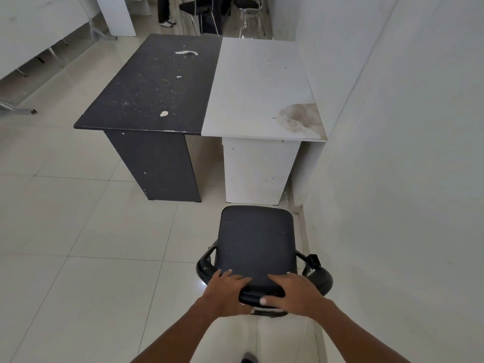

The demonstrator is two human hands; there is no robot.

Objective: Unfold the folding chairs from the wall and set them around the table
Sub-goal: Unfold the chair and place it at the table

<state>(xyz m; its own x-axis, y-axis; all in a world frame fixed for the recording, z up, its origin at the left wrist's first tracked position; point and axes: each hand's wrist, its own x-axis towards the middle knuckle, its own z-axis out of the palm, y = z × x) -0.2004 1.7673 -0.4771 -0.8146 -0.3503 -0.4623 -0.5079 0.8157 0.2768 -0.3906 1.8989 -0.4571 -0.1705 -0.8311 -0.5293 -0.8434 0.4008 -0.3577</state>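
Tiled floor [78,231] separates the white table [262,87], at twelve o'clock, from the chair [256,242] whose near edge left hand [227,288] and right hand [294,290] grip

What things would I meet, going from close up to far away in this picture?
Left hand and right hand, both gripping the black chair at its near edge → black chair → black table and white table, side by side → chairs with shiny legs at the far end.

Bare left hand [227,292], right hand [293,292], forearms [183,328] (dark shoe [248,358] below)
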